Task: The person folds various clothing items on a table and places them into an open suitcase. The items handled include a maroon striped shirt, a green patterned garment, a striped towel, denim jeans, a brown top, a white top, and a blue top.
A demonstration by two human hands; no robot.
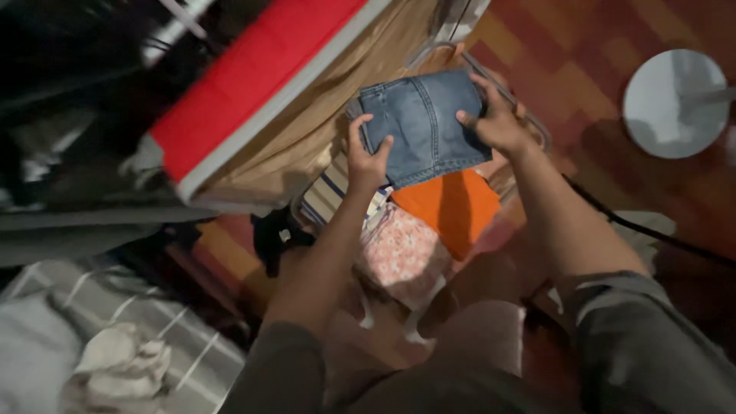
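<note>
A folded pair of blue jeans (423, 123) is held between both hands above a clear storage bin (529, 123). My left hand (366, 156) grips its left edge, thumb on top. My right hand (494, 115) grips its right edge. Under the jeans lie a folded orange garment (454, 208), a pink floral cloth (402, 253) and a striped cloth (328, 192). Both forearms reach out from grey sleeves.
A red and white mattress edge (253, 84) with a tan sheet (322, 123) is at the left. A round white fan base (675, 103) and a black cable (652, 230) are on the reddish wooden floor. A striped blanket (146, 322) lies at lower left.
</note>
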